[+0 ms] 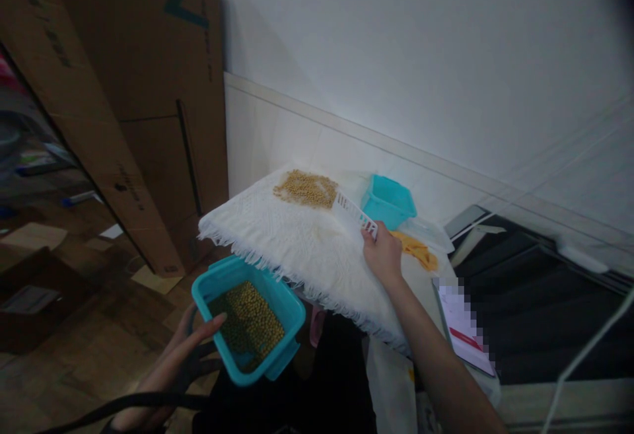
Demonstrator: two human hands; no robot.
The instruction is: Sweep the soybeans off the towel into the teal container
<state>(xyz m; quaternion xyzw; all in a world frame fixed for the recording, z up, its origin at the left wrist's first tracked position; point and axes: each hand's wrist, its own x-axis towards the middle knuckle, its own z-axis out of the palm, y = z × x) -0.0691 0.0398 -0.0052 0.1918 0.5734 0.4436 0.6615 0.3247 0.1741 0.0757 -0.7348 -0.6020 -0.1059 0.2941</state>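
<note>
My left hand (pixel 198 341) grips a turquoise plastic container (pixel 296 305) by its near left side, the thumb over the rim. Yellow soybeans (pixel 255 318) partly fill that container, which is held tilted below the fringed edge of a white cloth (pixel 297 242). In my right hand (pixel 384 252) is a white slotted plastic strip (pixel 354 213), gripped at its near end. The strip's far end reaches the right side of a spread of soybeans (pixel 307 188) on the cloth. A second turquoise container (pixel 389 201) stands just behind my right hand.
A yellow cloth (pixel 419 250) and a clear plastic lid (pixel 428 232) lie right of my right hand. A tablet (pixel 465 328) with a lit screen is at the table's right. Tall cardboard boxes (pixel 153 90) stand left, and a white wall (pixel 396 44) rises behind.
</note>
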